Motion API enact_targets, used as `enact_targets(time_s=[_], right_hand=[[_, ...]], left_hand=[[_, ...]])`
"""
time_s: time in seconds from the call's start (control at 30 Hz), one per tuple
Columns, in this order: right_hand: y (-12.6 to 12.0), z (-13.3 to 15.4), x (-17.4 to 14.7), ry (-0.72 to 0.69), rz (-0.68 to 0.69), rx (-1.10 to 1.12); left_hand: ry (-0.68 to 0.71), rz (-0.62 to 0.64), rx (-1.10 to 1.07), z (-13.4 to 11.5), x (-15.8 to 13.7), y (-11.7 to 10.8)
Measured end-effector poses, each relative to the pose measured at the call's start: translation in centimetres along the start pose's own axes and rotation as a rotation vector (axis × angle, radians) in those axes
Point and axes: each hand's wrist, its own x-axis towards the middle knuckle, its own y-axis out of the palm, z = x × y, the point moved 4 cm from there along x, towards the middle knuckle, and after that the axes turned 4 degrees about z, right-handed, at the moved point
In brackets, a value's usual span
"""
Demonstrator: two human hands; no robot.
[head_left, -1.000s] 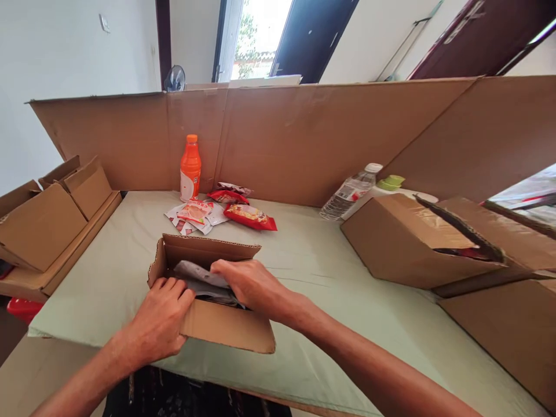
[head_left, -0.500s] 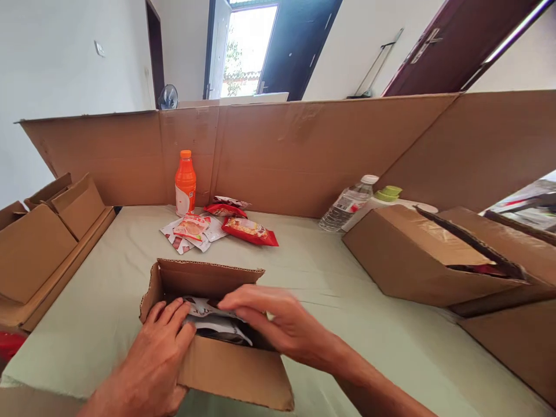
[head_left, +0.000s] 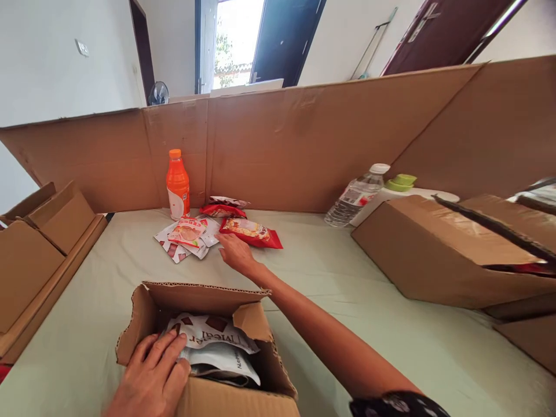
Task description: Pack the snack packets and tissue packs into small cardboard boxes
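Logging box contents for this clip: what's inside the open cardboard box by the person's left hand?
White printed pouches overlap inside the open cardboard box. The left hand covers part of their left side; whatever lies beneath the pouches cannot be seen.

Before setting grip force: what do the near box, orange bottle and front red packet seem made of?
Near box: matt corrugated cardboard, shown by its ragged, fluted edges. Orange bottle: probably smooth plastic, judging by its moulded shape. Front red packet: likely glossy plastic film, creased and shiny.
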Motion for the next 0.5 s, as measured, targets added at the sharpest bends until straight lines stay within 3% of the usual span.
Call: enact_targets(time_s=[0.13,0.23,0.37,0.5], right_hand=[[2.5,0.8,2.8,0.01,0.063,-0.107],[3.0,0.6,3.5,0.015,0.094,-0.139],[1.6,0.2,2.9,0.02,0.076,-0.124],[-1.8,-0.6,0.7,0.063,-0.004,-0.033]], left_hand=[[-0.017,0.066,-0.115,-0.3,0.2,-0.9],[-0.015,0.091,-0.179,-0.3,0.2,-1.2],[-0.005,0.102,-0.199,0.0,0.2,-0.9],[-0.011,0.134,-0.232,0.0,0.8,-1.2]])
